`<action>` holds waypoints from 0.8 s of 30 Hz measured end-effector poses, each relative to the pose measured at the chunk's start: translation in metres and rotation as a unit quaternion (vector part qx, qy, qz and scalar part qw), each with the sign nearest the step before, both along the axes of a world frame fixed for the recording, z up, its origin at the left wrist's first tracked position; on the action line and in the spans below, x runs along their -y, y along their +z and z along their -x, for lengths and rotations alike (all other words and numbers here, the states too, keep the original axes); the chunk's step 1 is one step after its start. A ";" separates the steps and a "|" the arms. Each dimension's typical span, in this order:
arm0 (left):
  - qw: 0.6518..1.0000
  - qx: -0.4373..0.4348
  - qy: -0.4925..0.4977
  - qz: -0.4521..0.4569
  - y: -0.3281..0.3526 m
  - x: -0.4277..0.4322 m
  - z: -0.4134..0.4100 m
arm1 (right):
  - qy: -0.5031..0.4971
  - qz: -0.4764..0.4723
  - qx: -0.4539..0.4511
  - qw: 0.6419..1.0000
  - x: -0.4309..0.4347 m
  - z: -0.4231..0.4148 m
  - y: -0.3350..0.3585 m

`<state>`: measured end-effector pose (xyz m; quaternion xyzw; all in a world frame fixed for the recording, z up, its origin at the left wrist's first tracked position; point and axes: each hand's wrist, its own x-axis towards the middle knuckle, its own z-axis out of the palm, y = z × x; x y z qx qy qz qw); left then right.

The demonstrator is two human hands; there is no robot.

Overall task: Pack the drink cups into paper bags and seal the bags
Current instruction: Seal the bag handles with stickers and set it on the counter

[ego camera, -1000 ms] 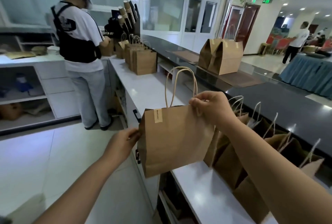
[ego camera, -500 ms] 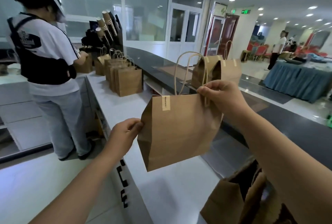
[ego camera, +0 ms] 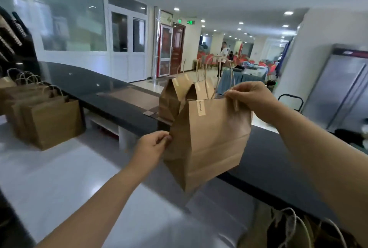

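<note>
I hold a sealed brown paper bag (ego camera: 211, 140) in the air over the edge of the dark upper counter (ego camera: 111, 100). A pale sticker closes its folded top. My right hand (ego camera: 251, 98) pinches the top right corner by the twine handles. My left hand (ego camera: 153, 146) pinches the bag's left side fold lower down. Just behind it, two more sealed bags (ego camera: 179, 96) stand on the dark counter. No drink cup is visible; the bag's contents are hidden.
Several open handled bags (ego camera: 47, 116) stand at the left on the white lower counter (ego camera: 59, 178). More open bags (ego camera: 298, 231) show at the bottom right. A steel cabinet (ego camera: 342, 88) stands at the right. People stand far back in the hall.
The view has swung right, taking the worker at the left out of frame. The held bag has moved toward the two sealed bags on the dark counter. Both hands keep their hold.
</note>
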<state>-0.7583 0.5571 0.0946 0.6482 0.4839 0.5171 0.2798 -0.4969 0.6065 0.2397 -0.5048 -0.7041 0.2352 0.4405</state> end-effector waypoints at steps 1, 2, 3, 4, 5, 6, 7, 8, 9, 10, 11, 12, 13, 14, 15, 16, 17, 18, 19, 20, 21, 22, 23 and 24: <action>1.000 -0.009 -0.013 -0.005 0.003 -0.015 -0.002 | -0.007 0.007 0.004 1.000 -0.013 -0.002 0.002; 0.999 -0.019 -0.026 -0.006 0.005 -0.031 -0.003 | -0.015 0.015 0.009 1.000 -0.026 -0.002 0.005; 0.999 -0.034 -0.034 -0.004 0.006 -0.046 -0.004 | -0.020 0.023 0.012 0.999 -0.038 -0.003 0.006; 0.998 -0.053 -0.038 0.000 0.005 -0.060 -0.005 | -0.025 0.028 0.016 0.999 -0.049 -0.003 0.006; 0.997 -0.074 -0.037 0.004 0.004 -0.076 -0.005 | -0.033 0.032 0.020 0.999 -0.061 -0.002 0.007; 0.995 -0.090 -0.034 0.005 0.003 -0.087 -0.006 | -0.041 0.036 0.027 0.998 -0.070 -0.002 0.006; 0.995 -0.096 -0.030 0.000 0.002 -0.097 -0.008 | -0.048 0.040 0.032 0.998 -0.079 -0.002 0.006; 0.995 -0.097 -0.028 -0.012 0.001 -0.106 -0.010 | -0.055 0.045 0.035 0.997 -0.087 -0.003 0.005; 0.995 -0.096 -0.028 -0.025 -0.001 -0.115 -0.011 | -0.062 0.049 0.034 0.996 -0.096 -0.002 0.005; 0.995 -0.094 -0.030 -0.034 -0.002 -0.123 -0.013 | -0.065 0.053 0.033 0.996 -0.105 -0.002 0.004; 0.994 -0.095 -0.034 -0.038 -0.004 -0.130 -0.016 | -0.068 0.056 0.034 0.995 -0.113 -0.003 0.002; 0.993 -0.100 -0.040 -0.039 -0.005 -0.139 -0.019 | -0.075 0.058 0.034 0.995 -0.122 -0.003 0.001; 0.992 -0.108 -0.045 -0.039 -0.007 -0.147 -0.023 | -0.084 0.058 0.031 0.994 -0.131 -0.005 -0.002; 0.991 -0.115 -0.047 -0.041 -0.009 -0.154 -0.027 | -0.096 0.056 0.027 0.993 -0.139 -0.005 -0.005; 0.990 -0.122 -0.047 -0.044 -0.011 -0.162 -0.032 | -0.109 0.052 0.022 0.992 -0.147 -0.006 -0.009; 0.989 -0.129 -0.046 -0.049 -0.012 -0.169 -0.036 | -0.123 0.047 0.019 0.991 -0.155 -0.006 -0.013; 0.988 -0.135 -0.042 -0.055 -0.013 -0.173 -0.041 | -0.138 0.043 0.018 0.989 -0.161 -0.006 -0.017; 0.988 -0.139 -0.038 -0.062 -0.015 -0.177 -0.045 | -0.154 0.039 0.019 0.987 -0.166 -0.007 -0.020; 0.987 -0.138 -0.034 -0.070 -0.017 -0.181 -0.049 | -0.169 0.036 0.023 0.985 -0.170 -0.007 -0.024; 0.987 -0.135 -0.032 -0.077 -0.019 -0.183 -0.052 | -0.180 0.032 0.025 0.983 -0.173 -0.007 -0.027; 0.987 -0.132 -0.033 -0.084 -0.021 -0.185 -0.054 | -0.186 0.028 0.021 0.982 -0.176 -0.007 -0.030; 0.986 -0.130 -0.035 -0.094 -0.023 -0.186 -0.056 | -0.191 0.024 0.013 0.981 -0.176 -0.008 -0.034; 0.985 -0.130 -0.038 -0.102 -0.025 -0.187 -0.057 | -0.198 0.020 0.006 0.980 -0.175 -0.008 -0.039; 0.985 -0.131 -0.044 -0.107 -0.028 -0.187 -0.058 | -0.209 0.019 -0.001 0.978 -0.172 -0.009 -0.047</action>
